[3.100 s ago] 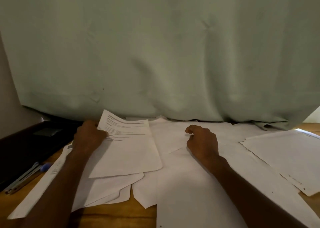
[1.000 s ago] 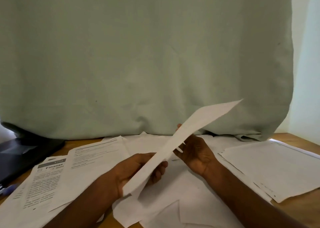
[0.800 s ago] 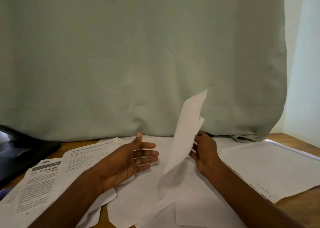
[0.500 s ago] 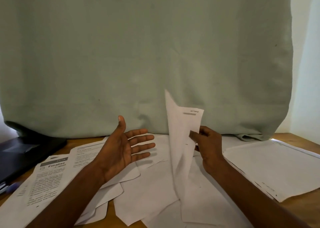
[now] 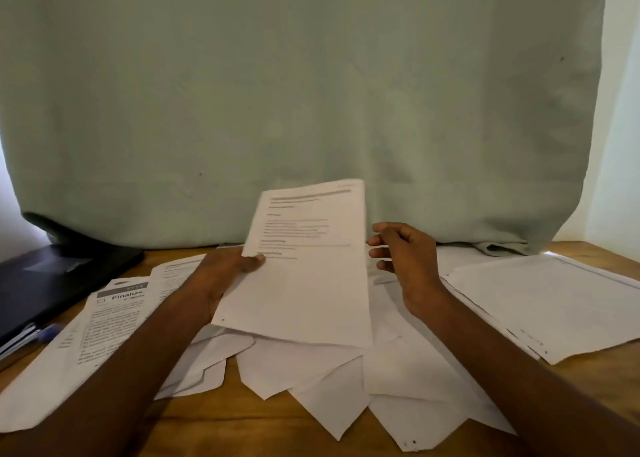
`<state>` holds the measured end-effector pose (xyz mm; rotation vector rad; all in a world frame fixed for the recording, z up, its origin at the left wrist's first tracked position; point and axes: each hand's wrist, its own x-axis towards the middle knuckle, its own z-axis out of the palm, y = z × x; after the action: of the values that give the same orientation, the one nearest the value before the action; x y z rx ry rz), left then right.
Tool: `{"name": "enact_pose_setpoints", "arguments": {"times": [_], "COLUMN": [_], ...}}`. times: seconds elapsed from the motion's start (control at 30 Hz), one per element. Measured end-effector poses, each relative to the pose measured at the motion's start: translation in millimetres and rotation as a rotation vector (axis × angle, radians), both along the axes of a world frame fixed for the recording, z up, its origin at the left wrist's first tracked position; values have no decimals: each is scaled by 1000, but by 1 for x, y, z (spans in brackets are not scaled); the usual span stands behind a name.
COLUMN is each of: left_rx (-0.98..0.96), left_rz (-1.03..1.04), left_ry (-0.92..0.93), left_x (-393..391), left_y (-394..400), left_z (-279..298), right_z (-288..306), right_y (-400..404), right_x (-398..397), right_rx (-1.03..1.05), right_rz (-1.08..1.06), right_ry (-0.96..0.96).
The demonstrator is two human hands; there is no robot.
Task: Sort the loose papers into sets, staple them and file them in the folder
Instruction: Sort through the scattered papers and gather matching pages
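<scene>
My left hand (image 5: 221, 271) holds a printed sheet (image 5: 304, 269) by its left edge, thumb on top, printed side up and raised above the desk. My right hand (image 5: 405, 255) hovers just right of that sheet with loosely curled fingers, holding nothing. Under the sheet lie several blank-side-up loose papers (image 5: 346, 384) fanned across the middle of the wooden desk (image 5: 214, 415). A printed page headed "Finalize" (image 5: 104, 325) lies at the left beside other printed pages. A separate pile of papers (image 5: 554, 300) rests at the right.
A dark folder (image 5: 52, 283) sits at the far left, with a blue pen (image 5: 45, 332) beside its near edge. A pale green curtain (image 5: 311, 110) hangs down to the desk's back edge.
The sheet that my right hand held upright has turned print-side up and passed to my left hand. My right hand has let go of it and drawn back to the right.
</scene>
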<state>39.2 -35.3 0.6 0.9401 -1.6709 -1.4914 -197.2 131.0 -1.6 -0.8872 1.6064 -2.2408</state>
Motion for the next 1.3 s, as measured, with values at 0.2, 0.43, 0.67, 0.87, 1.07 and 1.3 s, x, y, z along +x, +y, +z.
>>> {"name": "enact_pose_setpoints", "arguments": {"times": [0.2, 0.43, 0.67, 0.87, 1.07, 1.3], "left_rx": [-91, -428, -918, -977, -980, -1295], "left_rz": [360, 595, 620, -53, -193, 20], "left_ry": [-20, -468, -826, -435, -960, -835], "left_x": [16, 35, 21, -48, -110, -108], "left_y": [-32, -38, -17, 33, 47, 54], "left_z": [-9, -5, -5, -15, -26, -36], "right_z": [-15, -26, -34, -37, -35, -30], "right_y": [4, 4, -5, -7, -7, -9], "right_x": [-14, -6, -1, -6, -14, -14], "right_rx": [463, 761, 829, 655, 558, 605], "right_rz": [-244, -85, 81, 10, -104, -150], "right_ry": [500, 846, 1036, 896, 633, 549]}}
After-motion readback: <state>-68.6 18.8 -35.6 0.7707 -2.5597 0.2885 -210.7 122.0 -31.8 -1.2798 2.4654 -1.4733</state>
